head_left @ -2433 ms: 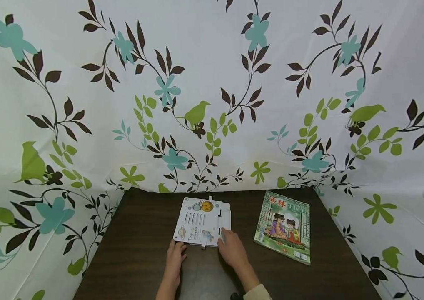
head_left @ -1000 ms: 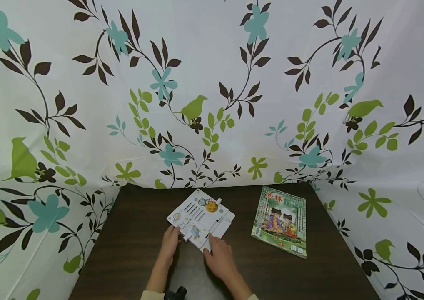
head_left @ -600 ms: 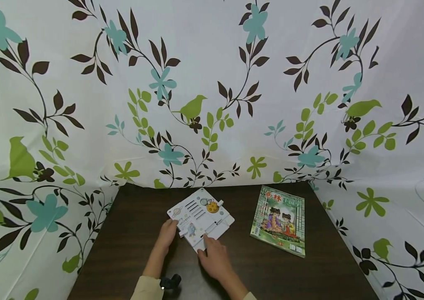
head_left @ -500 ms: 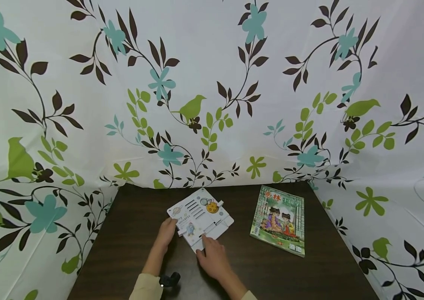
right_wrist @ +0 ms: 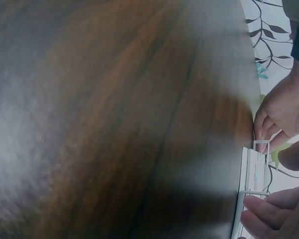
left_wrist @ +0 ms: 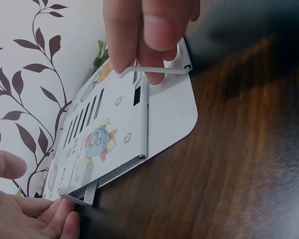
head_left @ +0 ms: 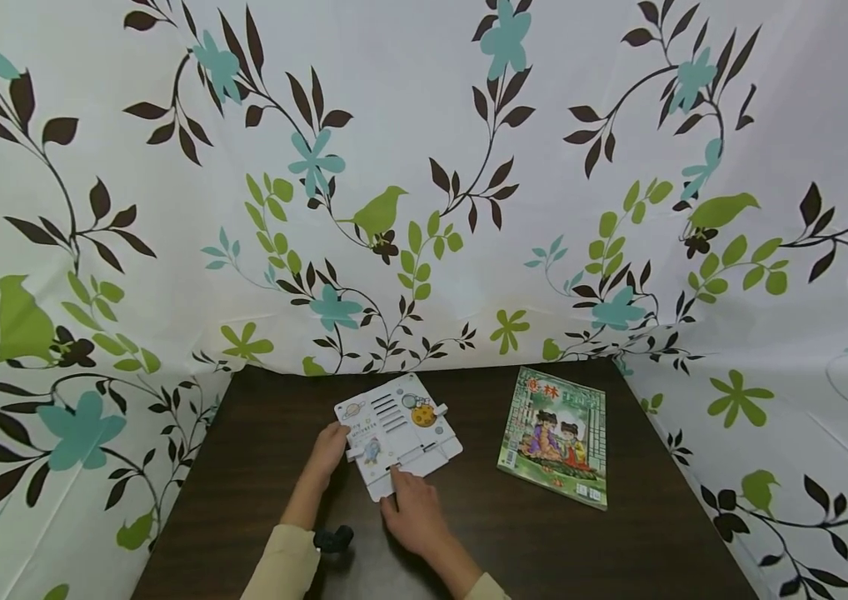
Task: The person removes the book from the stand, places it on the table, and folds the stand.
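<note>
A white flat folded book stand, printed with planets and a row of slots, lies turned at an angle on the dark table. My left hand holds its left edge; in the left wrist view that hand has its fingers at the corner and its thumb apart above. At the near edge is my right hand. Seen from the left wrist, its fingertips hook a white bent bracket that stands up from the stand. From the right wrist, the stand shows nearly edge-on.
To the right of the stand lies a green magazine with two illustrated figures on its cover. The dark wooden table meets a white curtain patterned with leaves and birds at the back and sides.
The book stand has turned clockwise between my hands and slid slightly left. My right hand has shifted left with it, my left hand farther up along its edge. The magazine lies still.
</note>
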The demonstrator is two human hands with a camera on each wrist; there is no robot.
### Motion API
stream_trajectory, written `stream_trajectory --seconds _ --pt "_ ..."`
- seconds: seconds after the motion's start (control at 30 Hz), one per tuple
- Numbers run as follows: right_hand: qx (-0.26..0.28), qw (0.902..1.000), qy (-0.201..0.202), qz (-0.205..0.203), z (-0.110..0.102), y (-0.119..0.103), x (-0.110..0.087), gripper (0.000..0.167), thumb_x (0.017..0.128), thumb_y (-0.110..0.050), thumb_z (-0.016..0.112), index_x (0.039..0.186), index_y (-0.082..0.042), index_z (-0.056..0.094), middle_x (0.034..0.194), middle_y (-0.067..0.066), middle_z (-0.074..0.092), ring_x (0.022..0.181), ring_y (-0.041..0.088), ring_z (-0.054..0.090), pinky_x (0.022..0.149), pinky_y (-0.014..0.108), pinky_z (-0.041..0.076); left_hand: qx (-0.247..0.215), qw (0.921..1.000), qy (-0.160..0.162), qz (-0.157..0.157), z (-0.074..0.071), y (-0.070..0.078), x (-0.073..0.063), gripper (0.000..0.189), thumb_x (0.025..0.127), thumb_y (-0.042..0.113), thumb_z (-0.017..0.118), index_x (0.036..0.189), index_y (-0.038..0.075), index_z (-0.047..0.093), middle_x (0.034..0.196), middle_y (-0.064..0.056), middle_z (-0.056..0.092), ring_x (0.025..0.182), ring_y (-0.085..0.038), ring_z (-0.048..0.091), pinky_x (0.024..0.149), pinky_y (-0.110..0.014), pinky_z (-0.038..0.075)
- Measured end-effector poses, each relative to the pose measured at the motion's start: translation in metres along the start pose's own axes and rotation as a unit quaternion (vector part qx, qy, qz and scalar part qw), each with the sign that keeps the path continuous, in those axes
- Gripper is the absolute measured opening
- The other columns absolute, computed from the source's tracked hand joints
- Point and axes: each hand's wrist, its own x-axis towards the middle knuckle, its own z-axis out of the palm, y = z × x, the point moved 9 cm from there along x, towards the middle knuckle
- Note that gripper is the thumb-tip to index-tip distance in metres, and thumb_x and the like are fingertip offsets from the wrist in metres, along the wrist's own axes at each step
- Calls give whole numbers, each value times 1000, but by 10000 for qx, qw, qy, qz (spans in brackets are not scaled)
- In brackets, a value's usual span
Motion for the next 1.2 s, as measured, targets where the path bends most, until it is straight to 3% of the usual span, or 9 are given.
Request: stream_trajectory --seconds 0.23,0.67,0.9,1.1,1.2 --pt "202 9997 -128 67 3 -2 5 57 105 -30 65 154 -3 56 143 14 68 132 34 62 103 57 47 86 9997 -228 -31 1 6 17 62 113 23 37 157 -20 33 164 -41 35 157 -54 30 130 -64 23" --pt "12 9996 -273 81 7 -10 11 58 103 -32 67 156 -10 57 143 8 69 130 28 64 98 52 47 458 9984 -332 49 3 11 38 60 112 23 38 155 -19 38 157 -40 46 145 -51 46 126 -63 33" --pt "-304 9991 -254 179 6 -18 14 58 103 -33 65 156 -10 57 142 7 70 128 28 65 99 53 50 783 9960 -389 158 5 20 41 61 109 25 38 152 -19 43 150 -41 51 135 -49 53 120 -62 41" --pt "-425 9988 -209 94 11 -19 17 58 104 -35 64 155 -9 57 141 8 70 126 28 66 98 53 50 886 9951 -365 234 7 20 47 59 109 23 38 150 -19 45 152 -41 49 136 -50 51 120 -62 39" --pt "-487 9986 -223 -24 12 -18 18 57 105 -36 64 156 -10 57 140 8 70 125 27 66 98 52 51 1346 9893 -344 448 9 24 47 59 110 21 40 152 -20 41 150 -43 48 136 -54 50 119 -65 40"
